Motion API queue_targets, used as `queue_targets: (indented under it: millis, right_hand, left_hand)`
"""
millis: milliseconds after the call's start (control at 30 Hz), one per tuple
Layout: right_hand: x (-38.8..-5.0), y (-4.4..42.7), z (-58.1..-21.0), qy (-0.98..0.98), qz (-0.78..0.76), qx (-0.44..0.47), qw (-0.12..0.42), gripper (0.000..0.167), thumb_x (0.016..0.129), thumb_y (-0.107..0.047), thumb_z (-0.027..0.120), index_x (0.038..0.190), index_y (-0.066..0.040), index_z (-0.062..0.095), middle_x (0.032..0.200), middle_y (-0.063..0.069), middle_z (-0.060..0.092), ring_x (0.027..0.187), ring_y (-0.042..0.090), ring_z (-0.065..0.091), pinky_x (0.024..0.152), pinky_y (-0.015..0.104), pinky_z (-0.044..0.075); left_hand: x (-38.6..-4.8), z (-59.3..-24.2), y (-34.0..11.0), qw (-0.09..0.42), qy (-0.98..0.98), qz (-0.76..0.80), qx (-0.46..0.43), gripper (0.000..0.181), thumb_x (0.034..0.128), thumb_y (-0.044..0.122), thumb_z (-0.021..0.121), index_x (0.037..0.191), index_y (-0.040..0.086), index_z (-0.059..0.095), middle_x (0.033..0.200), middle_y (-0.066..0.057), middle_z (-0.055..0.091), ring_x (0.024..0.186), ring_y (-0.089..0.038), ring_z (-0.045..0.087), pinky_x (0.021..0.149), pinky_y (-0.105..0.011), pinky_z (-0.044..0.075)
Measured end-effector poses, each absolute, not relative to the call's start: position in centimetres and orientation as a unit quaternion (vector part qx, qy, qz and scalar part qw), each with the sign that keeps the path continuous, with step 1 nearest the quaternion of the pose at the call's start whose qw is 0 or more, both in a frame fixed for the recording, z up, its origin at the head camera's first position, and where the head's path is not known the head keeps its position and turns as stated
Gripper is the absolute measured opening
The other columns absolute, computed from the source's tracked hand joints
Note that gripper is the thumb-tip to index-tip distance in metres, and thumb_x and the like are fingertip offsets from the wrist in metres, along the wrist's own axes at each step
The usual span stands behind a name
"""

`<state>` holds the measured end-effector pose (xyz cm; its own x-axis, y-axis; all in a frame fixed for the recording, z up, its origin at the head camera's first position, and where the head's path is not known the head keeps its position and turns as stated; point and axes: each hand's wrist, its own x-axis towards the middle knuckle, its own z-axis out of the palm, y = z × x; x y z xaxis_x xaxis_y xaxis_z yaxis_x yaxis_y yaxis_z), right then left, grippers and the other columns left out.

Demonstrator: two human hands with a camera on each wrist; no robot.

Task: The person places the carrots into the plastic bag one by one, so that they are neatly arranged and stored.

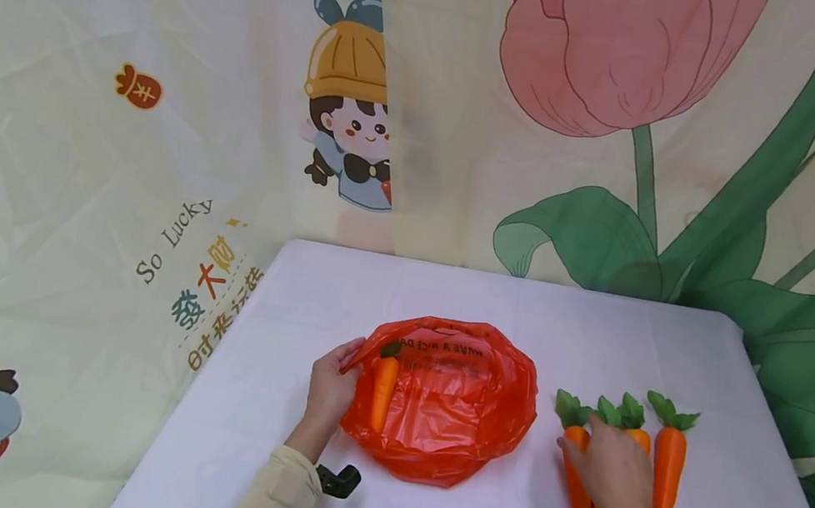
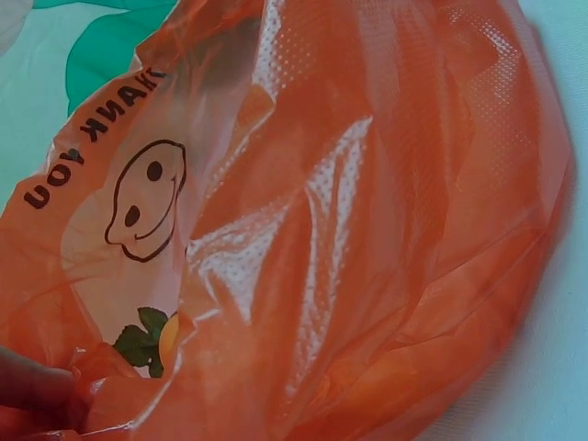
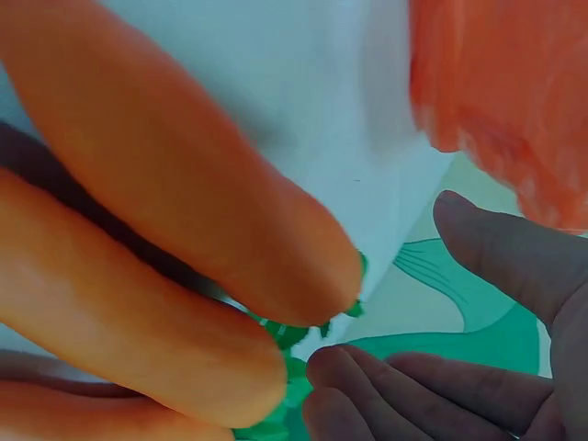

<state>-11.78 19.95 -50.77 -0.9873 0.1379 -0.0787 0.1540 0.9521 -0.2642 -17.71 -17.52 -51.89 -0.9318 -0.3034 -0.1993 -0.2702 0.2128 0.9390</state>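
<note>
A red plastic bag (image 1: 455,465) lies with its mouth spread on the table. My left hand (image 1: 330,388) pinches the bag's left rim; part of its fingers (image 2: 35,381) shows at the lower left of the left wrist view. Inside the bag, near that hand, is one orange carrot (image 1: 383,389) with a green leafy top. To the right, three more carrots lie in a row: a left one (image 1: 576,474), a middle one (image 1: 640,437) and a right one (image 1: 667,468). My right hand (image 1: 613,470) is over the middle carrot, thumb spread from its extended fingers, with nothing gripped.
The table (image 1: 206,432) has a white cover. Behind it hangs a printed cloth backdrop (image 1: 437,123) with a tulip and cartoon figures. A black wrist mount (image 1: 339,481) sticks out beside my left sleeve (image 1: 278,495).
</note>
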Motion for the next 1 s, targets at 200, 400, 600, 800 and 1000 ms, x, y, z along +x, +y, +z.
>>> queue_targets:
  millis: [200,400,600,800,1000]
  right_hand:
    - [-11.9,20.3,-51.9,0.988,-0.136,0.071,0.03,0.046,0.081,-0.031,0.086,0.1,0.006,0.068,0.052,0.002,0.042,0.047,0.02,0.045,0.048,0.029,0.041]
    - [-12.1,20.4,-52.5,0.987,-0.14,0.072,0.034,0.042,0.08,-0.031,0.087,0.093,0.004,0.068,0.053,0.003,0.044,0.051,0.021,0.046,0.052,0.032,0.043]
    - [-12.3,20.3,-53.2,0.984,-0.151,0.076,0.063,0.044,0.078,-0.029,0.088,0.097,0.006,0.07,0.059,0.004,0.05,0.057,0.023,0.049,0.057,0.035,0.049]
    - [-12.4,20.3,-53.6,0.978,-0.171,0.08,0.089,0.049,0.079,-0.023,0.087,0.112,0.009,0.07,0.08,0.015,0.067,0.07,0.028,0.057,0.077,0.05,0.057]
    - [-12.4,20.6,-53.2,0.954,-0.247,0.102,0.14,0.056,0.08,-0.027,0.087,0.121,0.008,0.068,0.111,0.022,0.07,0.09,0.03,0.06,0.09,0.056,0.054]
  left_hand:
    - [-17.7,-51.9,-17.5,0.011,-0.774,-0.605,0.184,0.043,0.1009,-0.002,0.055,0.141,0.011,0.059,0.137,-0.012,0.062,0.128,-0.03,0.056,0.106,-0.042,0.046]
    - [-17.5,-52.0,-17.4,0.008,-0.775,-0.604,0.184,0.043,0.1013,-0.001,0.055,0.142,0.011,0.059,0.137,-0.012,0.062,0.129,-0.03,0.056,0.106,-0.043,0.046]
    - [-17.4,-52.2,-17.4,0.009,-0.777,-0.602,0.184,0.043,0.1012,-0.002,0.055,0.142,0.011,0.059,0.138,-0.012,0.061,0.13,-0.03,0.055,0.106,-0.043,0.046]
    - [-17.4,-52.2,-17.4,0.01,-0.775,-0.605,0.182,0.043,0.1013,-0.001,0.055,0.142,0.012,0.059,0.138,-0.011,0.061,0.13,-0.029,0.055,0.106,-0.043,0.046]
    - [-17.4,-52.1,-17.5,0.017,-0.777,-0.604,0.174,0.043,0.1009,-0.002,0.055,0.142,0.01,0.059,0.137,-0.013,0.062,0.128,-0.03,0.057,0.105,-0.042,0.046]
